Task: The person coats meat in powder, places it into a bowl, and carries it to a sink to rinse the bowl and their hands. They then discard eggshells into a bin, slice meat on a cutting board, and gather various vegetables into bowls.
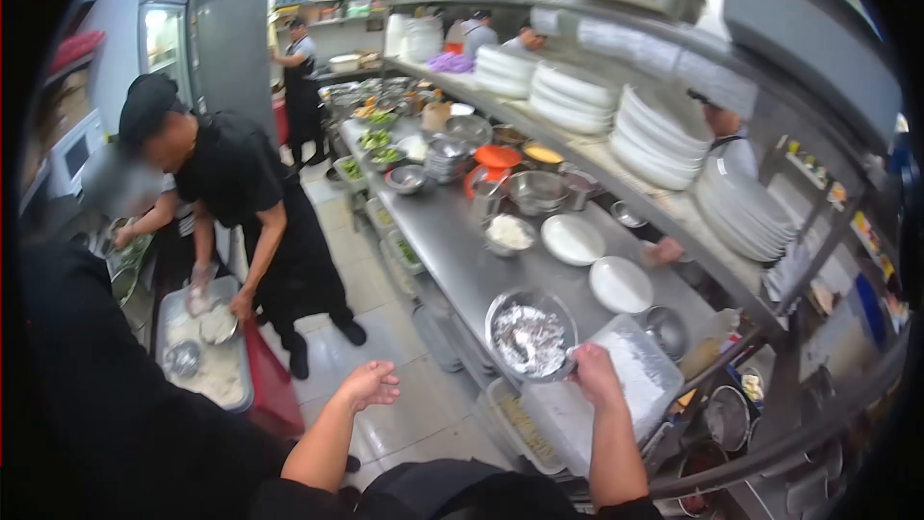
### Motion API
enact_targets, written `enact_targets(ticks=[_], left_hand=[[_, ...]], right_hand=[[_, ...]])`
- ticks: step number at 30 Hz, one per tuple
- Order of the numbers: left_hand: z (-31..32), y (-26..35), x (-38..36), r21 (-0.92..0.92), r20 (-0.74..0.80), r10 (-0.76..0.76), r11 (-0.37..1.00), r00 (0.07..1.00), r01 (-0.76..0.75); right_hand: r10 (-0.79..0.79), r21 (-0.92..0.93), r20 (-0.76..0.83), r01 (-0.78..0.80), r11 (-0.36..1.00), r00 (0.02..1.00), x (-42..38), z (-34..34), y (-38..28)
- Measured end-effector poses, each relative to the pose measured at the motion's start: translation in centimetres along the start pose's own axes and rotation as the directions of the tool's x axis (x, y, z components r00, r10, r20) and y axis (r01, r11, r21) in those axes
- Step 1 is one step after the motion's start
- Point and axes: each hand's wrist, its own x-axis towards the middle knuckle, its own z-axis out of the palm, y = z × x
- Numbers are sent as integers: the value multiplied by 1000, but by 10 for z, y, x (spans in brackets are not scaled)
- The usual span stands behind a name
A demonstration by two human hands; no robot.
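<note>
My right hand [597, 374] is closed on the right rim of a metal bowl [494, 306] coated inside with white powder, a pale lump at its middle. Directly below and right of that hand is a clear plastic tub [640, 380] of white powder, partly covered by my forearm. My left hand [370, 386] hangs over the floor, fingers loosely bent and apart, holding nothing. Two white plates [621, 284] lie just behind the bowl, near a smaller metal bowl [510, 232] of white food.
A steel counter [438, 250] runs away from me, with bowls and greens farther along. Stacked white plates [659, 135] line the shelf above. At left, a co-worker [231, 173] in black bends over a tub [248, 387] of white powder beside a red bin [274, 385]. Other people stand farther back.
</note>
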Motion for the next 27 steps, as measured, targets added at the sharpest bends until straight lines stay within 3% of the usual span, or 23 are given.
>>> enact_targets(ticks=[6,15,21,27], left_hand=[[-60,-8,1,-196,-187,-33,981,982,-4],[-172,29,64,-331,-305,-46,942,951,-61],[-202,67,125,-208,-233,-102,977,967,53],[-219,152,204,-62,-140,-81,995,987,73]], right_hand=[[6,-23,116,-4,1000,993,55,56,-34],[3,-87,231,18,996,973,197,170,-64],[14,11,196,-16,1000,981,257,226,-76],[33,35,162,-39,999,986,317,268,-67]])
